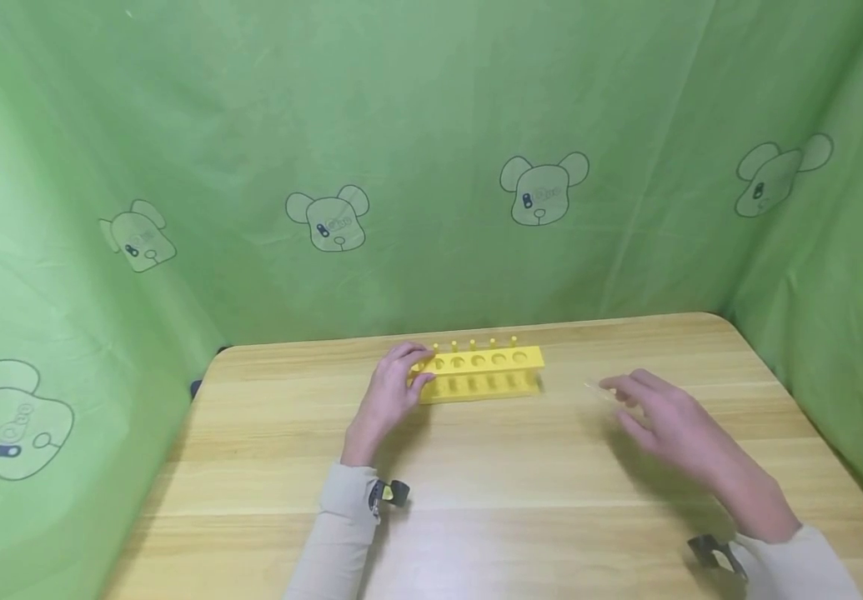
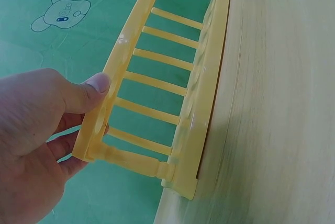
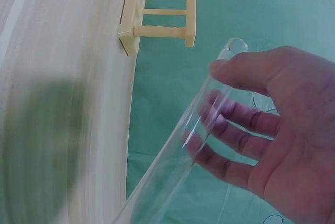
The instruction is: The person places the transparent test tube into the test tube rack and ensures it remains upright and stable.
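At the left end of a yellow test tube rack (image 1: pixel 489 362), my left hand (image 1: pixel 389 392) grips the top plate. The left wrist view shows the thumb (image 2: pixel 97 84) on one side of that plate and fingers curled at the other. The rack stands upright on the table, with round holes in its top and a row of short pegs behind. To its right, above the table, my right hand (image 1: pixel 671 421) holds a clear glass test tube (image 3: pixel 175 150). Thumb and fingertips pinch the tube near one end, and it is tilted. In the head view the tube is barely visible.
A light wood table (image 1: pixel 499 483) lies under both hands, its far edge just behind the rack. Green cloth (image 1: pixel 431 275) with bear-head drawings hangs at the back and both sides. Each wrist wears a dark strap.
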Action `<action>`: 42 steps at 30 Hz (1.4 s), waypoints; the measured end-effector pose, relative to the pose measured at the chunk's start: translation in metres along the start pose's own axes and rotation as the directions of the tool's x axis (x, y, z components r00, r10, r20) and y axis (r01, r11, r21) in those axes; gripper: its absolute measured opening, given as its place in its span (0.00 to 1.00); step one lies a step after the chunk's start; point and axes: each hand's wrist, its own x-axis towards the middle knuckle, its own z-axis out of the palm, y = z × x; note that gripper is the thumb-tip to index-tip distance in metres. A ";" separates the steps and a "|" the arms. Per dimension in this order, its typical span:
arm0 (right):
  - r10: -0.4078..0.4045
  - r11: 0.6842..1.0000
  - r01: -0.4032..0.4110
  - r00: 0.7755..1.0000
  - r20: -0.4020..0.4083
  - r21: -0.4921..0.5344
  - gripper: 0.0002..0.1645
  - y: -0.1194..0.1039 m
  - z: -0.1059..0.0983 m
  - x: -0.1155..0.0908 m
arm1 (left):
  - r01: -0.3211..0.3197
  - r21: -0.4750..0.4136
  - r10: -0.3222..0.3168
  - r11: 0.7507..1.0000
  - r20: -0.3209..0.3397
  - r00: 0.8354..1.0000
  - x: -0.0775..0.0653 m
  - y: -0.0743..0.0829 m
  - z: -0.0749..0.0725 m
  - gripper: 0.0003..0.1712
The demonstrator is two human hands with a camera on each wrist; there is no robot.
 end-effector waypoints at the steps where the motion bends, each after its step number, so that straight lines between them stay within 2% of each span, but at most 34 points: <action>1: -0.009 1.000 0.009 1.000 -0.018 0.007 0.27 0.000 0.000 0.001 | 0.001 -0.001 -0.001 1.000 0.001 1.000 0.000 0.000 0.000 0.22; 6: -0.027 0.999 0.031 0.996 -0.083 0.045 0.27 -0.002 -0.001 0.005 | 0.005 -0.004 -0.005 1.000 -0.002 1.000 0.000 0.000 0.000 0.22; 30: 0.028 0.988 -0.001 0.983 -0.182 0.151 0.29 -0.010 -0.008 0.021 | 0.014 -0.020 -0.014 1.000 0.003 1.000 0.000 0.000 0.000 0.22; 42: 0.076 0.978 -0.029 0.972 -0.223 0.206 0.29 -0.016 -0.007 0.029 | -0.018 -0.008 0.018 1.000 -0.017 1.000 -0.001 0.000 0.000 0.22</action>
